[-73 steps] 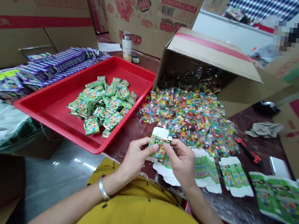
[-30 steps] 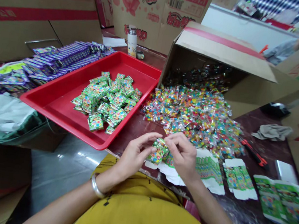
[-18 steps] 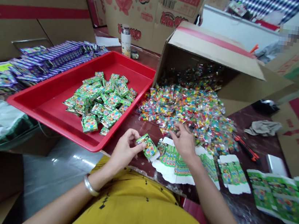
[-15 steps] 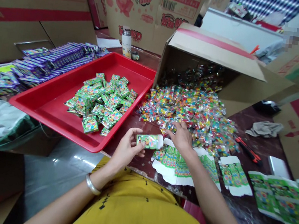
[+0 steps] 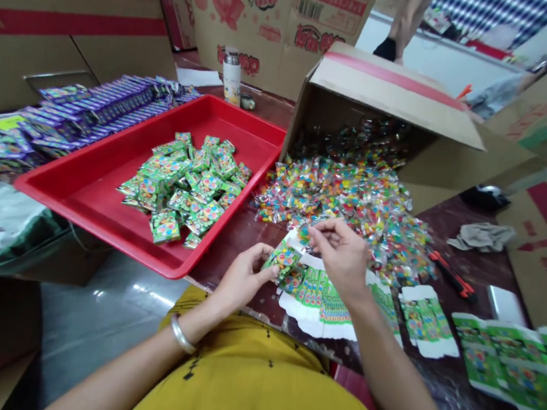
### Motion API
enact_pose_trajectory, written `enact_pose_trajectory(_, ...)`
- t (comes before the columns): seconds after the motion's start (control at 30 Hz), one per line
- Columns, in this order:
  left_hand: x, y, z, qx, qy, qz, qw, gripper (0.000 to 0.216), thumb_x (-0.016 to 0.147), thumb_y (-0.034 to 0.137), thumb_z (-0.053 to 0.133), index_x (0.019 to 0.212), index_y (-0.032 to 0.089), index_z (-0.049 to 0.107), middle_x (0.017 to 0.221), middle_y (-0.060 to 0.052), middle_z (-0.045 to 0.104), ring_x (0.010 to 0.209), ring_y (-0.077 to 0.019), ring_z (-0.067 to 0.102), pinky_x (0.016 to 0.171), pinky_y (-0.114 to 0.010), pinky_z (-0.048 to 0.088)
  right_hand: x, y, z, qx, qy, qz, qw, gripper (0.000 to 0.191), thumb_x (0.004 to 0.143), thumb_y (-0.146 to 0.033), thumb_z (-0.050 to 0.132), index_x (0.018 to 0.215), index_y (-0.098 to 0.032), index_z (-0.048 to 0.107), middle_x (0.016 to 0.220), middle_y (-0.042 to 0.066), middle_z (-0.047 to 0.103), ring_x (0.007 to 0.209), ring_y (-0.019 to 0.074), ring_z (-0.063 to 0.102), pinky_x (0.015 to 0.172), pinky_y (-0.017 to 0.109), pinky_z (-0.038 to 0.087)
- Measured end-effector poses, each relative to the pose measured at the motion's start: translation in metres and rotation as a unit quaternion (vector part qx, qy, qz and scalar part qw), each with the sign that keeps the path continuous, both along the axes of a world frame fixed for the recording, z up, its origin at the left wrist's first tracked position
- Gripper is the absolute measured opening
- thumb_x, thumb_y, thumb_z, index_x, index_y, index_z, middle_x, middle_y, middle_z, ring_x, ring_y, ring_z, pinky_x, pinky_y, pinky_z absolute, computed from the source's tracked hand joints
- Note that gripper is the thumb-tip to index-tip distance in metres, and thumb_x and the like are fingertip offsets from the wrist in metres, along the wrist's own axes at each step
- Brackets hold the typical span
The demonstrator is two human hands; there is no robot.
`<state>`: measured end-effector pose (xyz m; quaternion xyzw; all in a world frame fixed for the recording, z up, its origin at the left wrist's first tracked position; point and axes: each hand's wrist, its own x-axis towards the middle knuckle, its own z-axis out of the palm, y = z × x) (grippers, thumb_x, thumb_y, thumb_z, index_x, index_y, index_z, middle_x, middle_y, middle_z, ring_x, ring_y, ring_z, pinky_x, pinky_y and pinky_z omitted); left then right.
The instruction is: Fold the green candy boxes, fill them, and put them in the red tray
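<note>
My left hand [image 5: 243, 278] grips a small green printed carton [image 5: 283, 257] with its open end turned toward my right hand. My right hand [image 5: 342, 254] pinches a small clear candy packet [image 5: 305, 231] at the mouth of that carton. Just beyond lies a heap of colourful wrapped candy packets [image 5: 354, 205] spilling from a cardboard box [image 5: 393, 100] tipped on its side. Under my hands sit stacks of flat green cartons [image 5: 321, 299].
A red tray [image 5: 100, 182] to the left holds several filled green cartons [image 5: 186, 180]. Purple packs [image 5: 89, 107] lie left of it. Further flat cartons [image 5: 506, 353], an orange knife [image 5: 451, 272], a grey cloth [image 5: 484, 236] and a bottle [image 5: 231, 75] are on the table. Someone's legs [image 5: 409, 18] stand behind.
Both hands folded the carton together, then my right hand reached into the candy heap and came back with a packet to the carton's mouth. My left hand kept the carton and turned it.
</note>
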<state>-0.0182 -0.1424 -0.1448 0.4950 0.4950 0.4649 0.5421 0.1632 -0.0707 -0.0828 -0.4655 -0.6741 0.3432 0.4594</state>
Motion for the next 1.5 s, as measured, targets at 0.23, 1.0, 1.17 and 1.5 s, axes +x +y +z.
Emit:
enact_pose_trajectory(0.23, 0.006, -0.002, 0.013, 0.012, -0.031, 0.008, 0.999, 0.017, 0.083, 0.019, 0.064, 0.098, 0.015, 0.058, 0.095, -0.005, 0.067, 0.087, -0.0174, 0.063, 0.080, -0.029, 0.050, -0.015, -0.006, 0.003, -0.052, 0.058, 0.037, 0.996, 0.013, 0.083, -0.032, 0.069, 0.080, -0.020, 0.062, 0.064, -0.002, 0.060, 0.052, 0.0116, 0.055, 0.047, 0.023, 0.042)
enact_pose_trajectory(1.0, 0.016, -0.015, 0.030, 0.078, -0.021, 0.060, 0.995, 0.061, 0.084, 0.013, 0.062, 0.139, 0.029, 0.040, 0.104, -0.003, 0.058, 0.090, -0.0165, 0.064, 0.081, -0.031, 0.056, -0.001, -0.017, 0.006, 0.065, -0.095, 0.079, 0.990, 0.013, 0.095, -0.029, 0.056, 0.098, -0.023, 0.067, 0.092, 0.005, 0.067, 0.085, 0.0192, 0.064, 0.073, 0.031, 0.053)
enact_pose_trajectory(1.17, 0.012, -0.018, 0.029, 0.080, 0.036, 0.056, 0.995, 0.065, 0.085, 0.013, 0.059, 0.143, 0.032, 0.037, 0.104, -0.003, 0.058, 0.086, -0.0157, 0.063, 0.079, -0.031, 0.056, 0.005, -0.018, 0.012, 0.108, -0.144, 0.180, 0.967, 0.020, 0.096, -0.030, 0.053, 0.098, -0.025, 0.072, 0.116, 0.008, 0.064, 0.109, 0.0234, 0.060, 0.095, 0.038, 0.048)
enact_pose_trajectory(1.5, 0.015, -0.018, 0.040, 0.046, -0.050, 0.008, 0.998, 0.047, 0.085, 0.019, 0.063, 0.129, 0.027, 0.052, 0.105, -0.003, 0.058, 0.083, -0.0142, 0.060, 0.072, -0.024, 0.052, 0.002, -0.037, -0.021, -0.079, 0.080, 0.113, 0.987, 0.024, 0.086, -0.033, 0.069, 0.108, -0.026, 0.067, 0.096, 0.003, 0.070, 0.082, 0.0198, 0.068, 0.074, 0.032, 0.055)
